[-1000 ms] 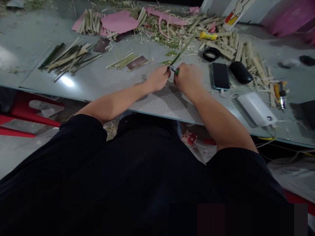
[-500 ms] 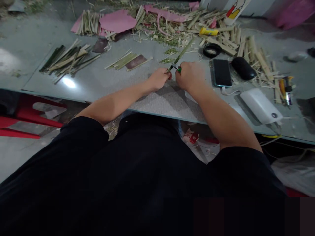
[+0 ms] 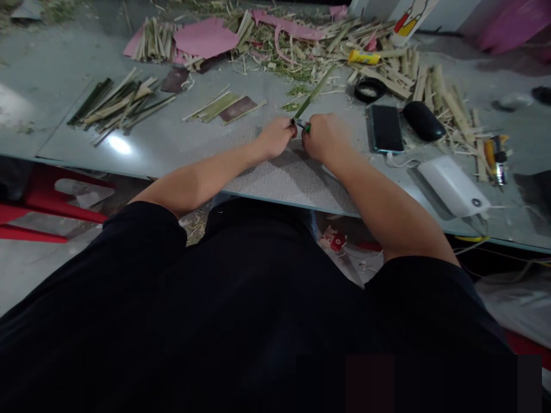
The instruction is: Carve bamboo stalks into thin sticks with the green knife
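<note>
My left hand (image 3: 278,136) is closed around the near end of a green bamboo strip (image 3: 313,96), which slants up and right over the table. Close beside it, my right hand (image 3: 325,136) is wrapped around a small knife (image 3: 302,124) with a green handle; its short metal part points toward the left thumb and meets the strip's near end. Fingers cover most of the handle. To the left, several thin flat strips (image 3: 210,108) lie with a brown sandpaper piece (image 3: 238,110) across them.
A pile of darker strips (image 3: 123,106) lies at left. Shavings and cut bamboo (image 3: 400,74) spread along the back, with pink paper (image 3: 206,37). On the right are a black tape roll (image 3: 370,89), a phone (image 3: 386,129), a black mouse (image 3: 424,121) and a white power bank (image 3: 453,186).
My right hand has shifted slightly left and down, carrying the knife along the strip toward my left hand. The strip stays in my left hand at nearly the same slant.
</note>
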Demonstrator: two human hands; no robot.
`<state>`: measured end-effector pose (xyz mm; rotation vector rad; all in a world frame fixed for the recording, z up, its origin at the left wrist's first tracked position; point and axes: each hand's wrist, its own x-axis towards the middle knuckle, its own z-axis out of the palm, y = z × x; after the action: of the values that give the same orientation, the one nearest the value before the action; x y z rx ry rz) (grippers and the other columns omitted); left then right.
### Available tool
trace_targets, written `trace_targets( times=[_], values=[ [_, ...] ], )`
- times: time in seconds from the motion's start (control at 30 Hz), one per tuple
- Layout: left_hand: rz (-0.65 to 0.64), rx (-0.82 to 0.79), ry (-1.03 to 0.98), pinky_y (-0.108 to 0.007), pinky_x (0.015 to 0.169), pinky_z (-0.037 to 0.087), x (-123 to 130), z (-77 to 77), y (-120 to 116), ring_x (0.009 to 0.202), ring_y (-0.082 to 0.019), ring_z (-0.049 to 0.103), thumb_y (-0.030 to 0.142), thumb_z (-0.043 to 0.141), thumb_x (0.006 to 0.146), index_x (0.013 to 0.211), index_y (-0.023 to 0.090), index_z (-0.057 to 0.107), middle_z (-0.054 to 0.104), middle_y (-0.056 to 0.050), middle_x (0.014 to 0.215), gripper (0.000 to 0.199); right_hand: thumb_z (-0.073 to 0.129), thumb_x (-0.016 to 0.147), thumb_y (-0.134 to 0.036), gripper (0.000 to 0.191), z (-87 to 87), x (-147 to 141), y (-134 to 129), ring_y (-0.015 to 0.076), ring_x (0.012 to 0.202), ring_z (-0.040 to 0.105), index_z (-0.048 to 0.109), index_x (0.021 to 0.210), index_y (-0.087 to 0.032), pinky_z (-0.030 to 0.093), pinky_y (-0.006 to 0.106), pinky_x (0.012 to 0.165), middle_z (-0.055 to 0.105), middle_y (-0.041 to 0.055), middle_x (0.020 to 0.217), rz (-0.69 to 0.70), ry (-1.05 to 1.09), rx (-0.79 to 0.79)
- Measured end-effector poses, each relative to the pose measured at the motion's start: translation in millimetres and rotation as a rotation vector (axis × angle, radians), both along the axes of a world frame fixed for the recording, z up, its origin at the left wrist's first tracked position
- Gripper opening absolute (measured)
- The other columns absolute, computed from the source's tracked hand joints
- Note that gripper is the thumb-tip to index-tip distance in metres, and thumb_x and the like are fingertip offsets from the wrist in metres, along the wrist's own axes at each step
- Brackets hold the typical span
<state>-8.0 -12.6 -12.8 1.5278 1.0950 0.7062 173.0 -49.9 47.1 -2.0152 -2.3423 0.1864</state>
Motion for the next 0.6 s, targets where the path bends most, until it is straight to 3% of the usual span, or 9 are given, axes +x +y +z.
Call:
trace_targets(
  times=[0.1,0.3,0.43,0.6],
  values=[
    [0.163,0.106,0.127,-0.045,0.095,0.036,3,10.7,-13,0.103,-0.025,0.052,0.009,0.055,0.126,0.072,0.030,0.051,0.044,-0.002,0.063,0.059,0.066,0.137,-0.029,0.025,0.8,2,5,0.0459,0.147,0.081,0.087,0.139,-0.014,0.060,0.055,0.121,0.085,0.0316,0.158,-0.024,0.020,0.009],
    [0.135,0.074,0.175,-0.034,0.085,0.032,6,12.5,-19,0.088,-0.018,0.057,0.004,0.050,0.122,0.074,0.023,0.057,0.045,0.002,0.075,0.052,0.060,0.138,-0.027,0.030,5.6,27,23,0.0439,0.148,0.079,0.086,0.145,-0.017,0.061,0.055,0.123,0.083,0.0294,0.164,-0.129,0.017,0.069],
    [0.148,0.106,0.148,-0.034,0.076,0.027,7,9.7,-18,0.077,-0.018,0.046,0.007,0.056,0.121,0.073,0.025,0.055,0.044,0.001,0.077,0.051,0.061,0.138,-0.029,0.029,0.1,24,16,0.0451,0.150,0.079,0.087,0.142,-0.017,0.058,0.057,0.128,0.084,0.0289,0.160,-0.065,0.067,0.024],
    [0.180,0.207,0.198,-0.036,0.082,0.032,7,18.9,-20,0.086,-0.019,0.048,-0.003,0.060,0.111,0.068,0.024,0.047,0.044,0.000,0.080,0.053,0.063,0.136,-0.038,0.041,-8.0,1,2,0.0470,0.150,0.084,0.093,0.153,-0.016,0.067,0.054,0.120,0.087,0.0278,0.163,0.035,-0.077,-0.009]
  ],
)
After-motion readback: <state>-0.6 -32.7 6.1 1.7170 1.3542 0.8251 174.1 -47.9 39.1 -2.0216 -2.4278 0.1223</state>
